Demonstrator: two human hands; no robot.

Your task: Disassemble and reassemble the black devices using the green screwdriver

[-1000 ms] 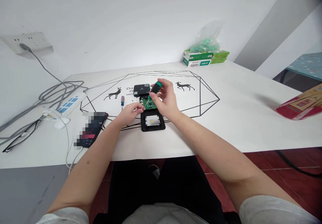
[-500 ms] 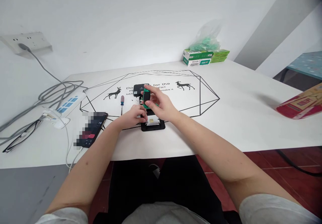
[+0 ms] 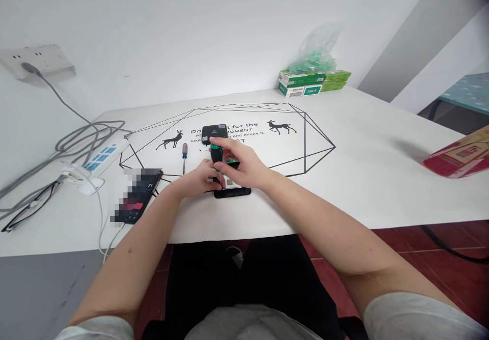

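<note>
My right hand (image 3: 250,167) is wrapped round the green-and-black handle of a screwdriver (image 3: 217,154), held nearly upright with its shaft pointing down. The fingers of my left hand (image 3: 196,181) are pinched together beside the shaft, at the left side of an open black case (image 3: 239,192). Whatever they hold is hidden. Inside the case lies a silver plate (image 3: 229,182) with a small gold square. Part of a green circuit board (image 3: 233,164) shows beneath my right hand. Behind the hands rests a black cover (image 3: 212,133) with pale labels.
A smaller screwdriver (image 3: 185,152) lies left of the cover, near tiny dark bits. Further left are a phone (image 3: 147,192), a power strip (image 3: 101,158), grey cables (image 3: 82,139) and glasses (image 3: 32,205). Green boxes (image 3: 301,80) stand at the back; a red package (image 3: 456,157) is at right.
The screwdriver has swung from tilted to nearly upright and come left and nearer me, from the circuit board to the black case. My left fingers have moved nearer too.
</note>
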